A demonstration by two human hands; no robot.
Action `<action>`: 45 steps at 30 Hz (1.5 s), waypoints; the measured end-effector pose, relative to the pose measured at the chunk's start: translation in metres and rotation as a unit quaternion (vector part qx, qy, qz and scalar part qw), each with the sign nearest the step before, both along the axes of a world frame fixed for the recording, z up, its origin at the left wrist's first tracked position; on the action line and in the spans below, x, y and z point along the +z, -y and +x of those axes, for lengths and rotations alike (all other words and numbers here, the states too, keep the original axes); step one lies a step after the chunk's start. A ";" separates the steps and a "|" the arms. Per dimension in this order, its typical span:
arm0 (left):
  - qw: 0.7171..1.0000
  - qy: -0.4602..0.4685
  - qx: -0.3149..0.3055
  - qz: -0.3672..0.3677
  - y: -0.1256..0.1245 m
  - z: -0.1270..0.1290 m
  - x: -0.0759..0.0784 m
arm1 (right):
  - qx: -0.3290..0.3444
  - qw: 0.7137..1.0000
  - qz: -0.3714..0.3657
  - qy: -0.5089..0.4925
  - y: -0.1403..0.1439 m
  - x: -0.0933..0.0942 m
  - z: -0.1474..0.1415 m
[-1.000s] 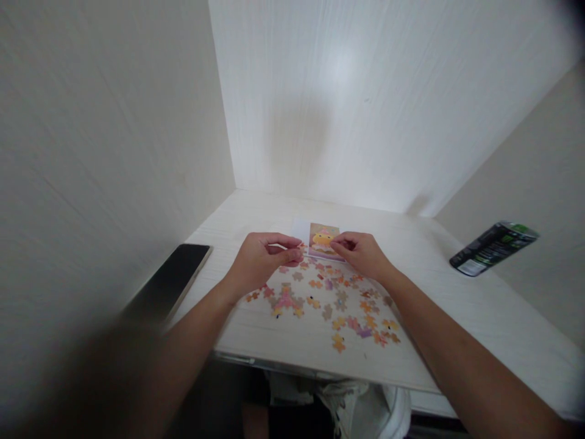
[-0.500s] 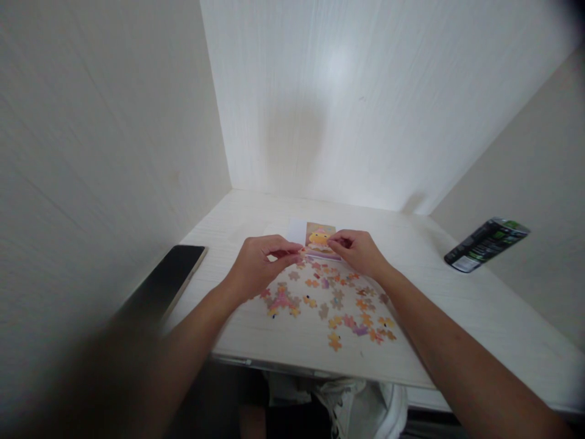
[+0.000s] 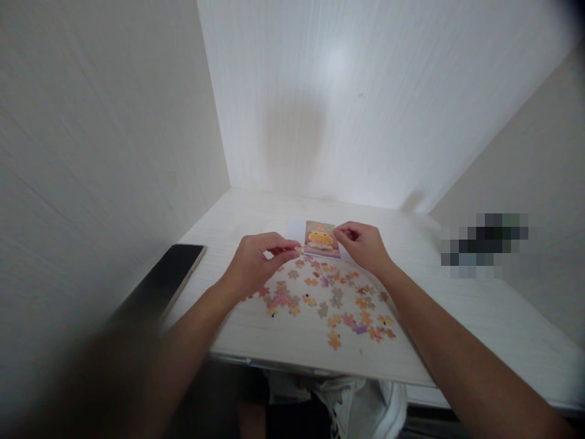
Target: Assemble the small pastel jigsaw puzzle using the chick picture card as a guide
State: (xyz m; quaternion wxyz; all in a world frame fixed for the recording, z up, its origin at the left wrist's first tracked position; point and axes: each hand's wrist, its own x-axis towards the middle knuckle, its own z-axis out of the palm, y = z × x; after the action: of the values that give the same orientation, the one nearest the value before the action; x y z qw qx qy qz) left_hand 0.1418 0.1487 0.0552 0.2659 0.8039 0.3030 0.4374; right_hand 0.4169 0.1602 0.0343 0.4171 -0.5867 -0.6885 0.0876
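Observation:
My left hand (image 3: 258,262) pinches a small jigsaw puzzle piece (image 3: 299,248) between thumb and fingertips, just left of a picture card (image 3: 322,239). The card shows a yellow, round-headed figure with a pink top. At its right edge is my right hand (image 3: 364,245), thumb and forefinger pressed together; whether something small is between them is hidden. Loose puzzle pieces (image 3: 337,297) lie scattered nearer to me, below both hands. A few pieces are joined into a pink and grey cluster (image 3: 281,298) on the left.
A dark phone-like slab (image 3: 176,268) lies on the white table (image 3: 256,341) at the left wall. To the right, a dark object (image 3: 484,241) is blurred into blocks. White walls rise on the left, back and right. Below the front edge hangs a whitish bag or shoe-like item (image 3: 361,408).
My right hand has shifted slightly up and right, from over the card's picture to its edge, uncovering more of it. My left hand stays nearly in place with the piece.

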 end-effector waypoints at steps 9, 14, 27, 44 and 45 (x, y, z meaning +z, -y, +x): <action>1.000 0.003 0.002 0.015 -0.001 0.000 -0.002 | -0.010 1.000 0.002 -0.015 -0.002 -0.001 0.001; 1.000 0.013 0.009 0.026 -0.001 0.001 -0.002 | -0.005 1.000 -0.001 -0.021 -0.002 -0.003 0.001; 0.998 0.014 -0.038 0.040 0.004 0.006 0.001 | 0.166 0.949 -0.127 -0.237 0.010 0.007 -0.022; 0.993 0.045 -0.043 -0.097 0.007 0.008 -0.004 | 0.296 0.898 -0.231 -0.228 0.029 0.013 -0.050; 0.990 0.066 -0.044 -0.116 0.006 0.008 -0.005 | 0.292 0.899 -0.222 -0.239 0.029 0.012 -0.051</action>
State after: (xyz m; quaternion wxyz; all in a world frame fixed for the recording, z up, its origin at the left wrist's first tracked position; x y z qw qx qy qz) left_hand 0.1499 0.1425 0.0500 0.3953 0.7499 0.2977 0.4391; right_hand 0.3660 0.1315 0.0465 0.3834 -0.3986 -0.6711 0.4937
